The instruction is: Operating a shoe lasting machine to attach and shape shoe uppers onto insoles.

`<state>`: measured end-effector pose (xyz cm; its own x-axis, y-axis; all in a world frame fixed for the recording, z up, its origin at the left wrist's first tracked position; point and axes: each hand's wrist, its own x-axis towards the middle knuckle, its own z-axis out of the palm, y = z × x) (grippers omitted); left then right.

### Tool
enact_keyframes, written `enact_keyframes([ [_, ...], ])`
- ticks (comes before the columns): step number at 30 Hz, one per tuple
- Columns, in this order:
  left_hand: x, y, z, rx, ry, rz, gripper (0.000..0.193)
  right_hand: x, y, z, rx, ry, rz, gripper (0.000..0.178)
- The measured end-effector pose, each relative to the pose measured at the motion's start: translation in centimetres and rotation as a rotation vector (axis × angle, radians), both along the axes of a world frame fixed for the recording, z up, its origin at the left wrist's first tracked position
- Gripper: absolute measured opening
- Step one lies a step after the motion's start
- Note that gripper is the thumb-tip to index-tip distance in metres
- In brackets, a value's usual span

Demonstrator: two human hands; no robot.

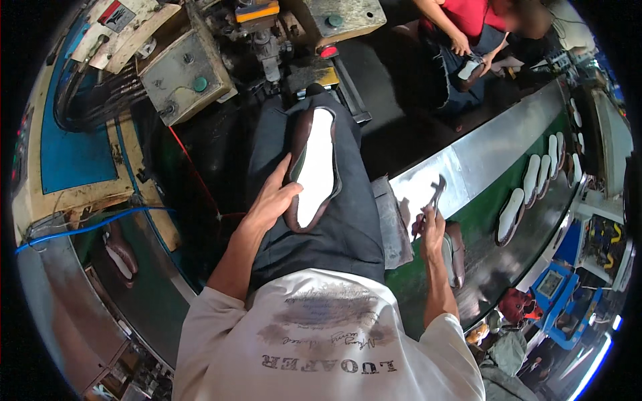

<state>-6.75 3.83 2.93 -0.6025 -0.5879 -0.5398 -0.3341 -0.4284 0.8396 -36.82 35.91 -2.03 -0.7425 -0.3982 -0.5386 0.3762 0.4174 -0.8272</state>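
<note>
A brown shoe upper (306,140) with a white insole (316,170) facing up lies across my thighs. My left hand (271,200) grips its side near the end closest to me, thumb on the insole's edge. Off to the right, my right hand (433,232) is closed around a hammer (438,189), its metal head pointing away from me. A dark, reddish part shows beside those fingers; I cannot make out what it belongs to. Just past that hand, another brown shoe (457,250) rests on the green conveyor belt (478,257).
Several white-bottomed shoes (511,215) line the belt's far side, behind a metal ledge (468,164). A grey pad (391,227) sits by my right thigh. Machinery (267,57) stands ahead. At left lies another shoe (120,254). A co-worker (461,40) holds a shoe at upper right.
</note>
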Motion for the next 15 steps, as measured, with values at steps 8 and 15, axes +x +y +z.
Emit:
enact_keyframes([
  [8, -2.5, 1.7, -1.3, -0.244, -0.187, -0.013, 0.094, 0.6, -18.4, 10.5, 0.143, 0.352, 1.136, 0.048],
  [15, -2.6, 2.7, -0.6, -0.474, -0.377, -0.127, 0.093, 1.7, -22.4, 9.6, 0.038, 0.623, 1.547, 0.036],
])
